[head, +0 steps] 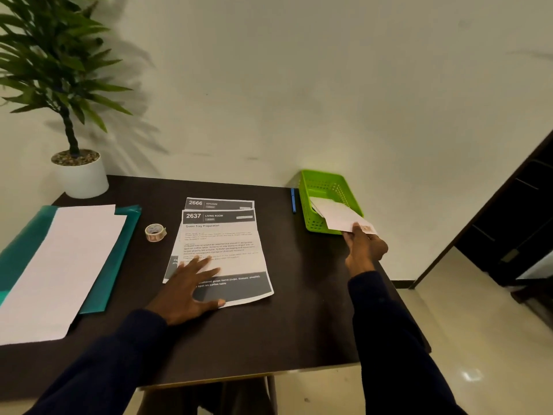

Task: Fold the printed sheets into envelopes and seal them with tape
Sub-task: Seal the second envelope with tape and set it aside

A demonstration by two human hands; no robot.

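While an envelope [341,215] is pinched by the right hand [363,245] at the basket [314,178] (2 o'clock), the central sheet [227,244], long axis 6-to-12, is pressed by the nearer, flat-fingered left hand [188,283].

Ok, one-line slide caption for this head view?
Right hand holds a folded envelope at the green basket; left hand rests flat on the printed sheets beside the tape roll.

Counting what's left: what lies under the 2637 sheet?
Past the far edge of the 2637 sheet, a sheet headed 2666 shows. Its body is covered; whether more lie below cannot be told.
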